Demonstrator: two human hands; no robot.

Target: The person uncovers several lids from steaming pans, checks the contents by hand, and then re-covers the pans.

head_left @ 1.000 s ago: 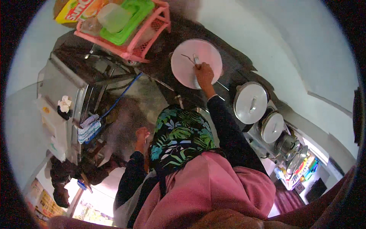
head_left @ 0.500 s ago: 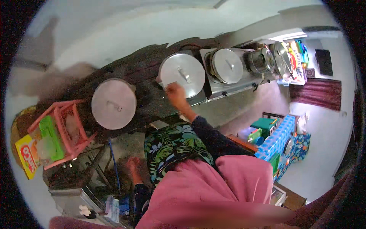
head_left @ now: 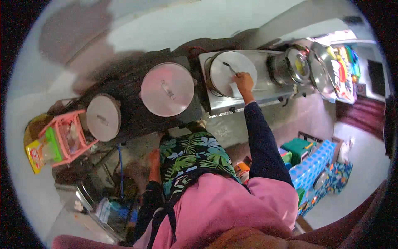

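Note:
My right hand point(head_left: 244, 82) is closed at the near end of the handle on a round metal pot lid point(head_left: 228, 81). The lid lies on a pot on the steel gas stove point(head_left: 265, 89). Down beside the leaf-patterned apron point(head_left: 195, 153), my left hand point(head_left: 154, 161) hangs, smeared by motion, with nothing visible in it. To the left of the stove stands a large lidded pot point(head_left: 155, 93). Farther left is a second lidded pot point(head_left: 99, 124).
A pink rack point(head_left: 62, 124) with a green item and a yellow packet point(head_left: 35, 155) stands far left. On the stove's right are a steel pot point(head_left: 284, 68) and a wide shiny pan point(head_left: 325, 70). A blue checked cloth point(head_left: 309, 166) covers something at the right.
My right hand has moved right, from the large pot's lid to the lid on the stove. The view has shifted too. The left hand stays low at my side.

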